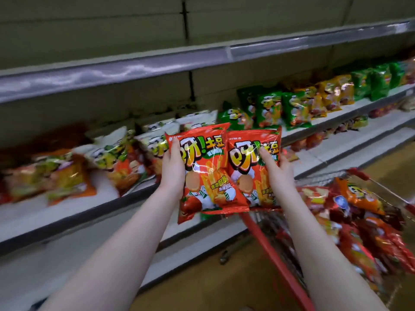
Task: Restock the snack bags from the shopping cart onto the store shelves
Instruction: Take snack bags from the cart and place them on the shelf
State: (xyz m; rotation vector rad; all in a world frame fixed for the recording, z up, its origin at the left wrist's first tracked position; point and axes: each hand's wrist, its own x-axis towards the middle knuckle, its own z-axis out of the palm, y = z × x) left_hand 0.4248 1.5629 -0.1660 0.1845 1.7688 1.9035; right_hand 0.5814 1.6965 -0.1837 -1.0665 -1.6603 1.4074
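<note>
Two red snack bags are being held up side by side in front of the shelves, one in each hand. The left hand (173, 170) is gripping the left bag (207, 176) by its left edge, thumb lying across the printed front and the fingers tucked behind it out of sight. The right hand (279, 170) is holding the right bag (248, 173) the same way along its right side, thumb pressing on the front. The left bag is overlapping the right bag's near edge. Both are hanging roughly upright, just in front of the middle shelf (67, 213) and above the near corner of the shopping cart (267, 241). The cart is standing to the right, its red rim running toward me, and it is piled with more red and orange bags (359, 221). On the middle shelf, white bags (157, 133) are leaning behind the held pair. Green bags (269, 108) are standing further right, with yellow-orange bags (332, 93) beyond them. Blurred orange bags (65, 176) are lying at the left end.
</note>
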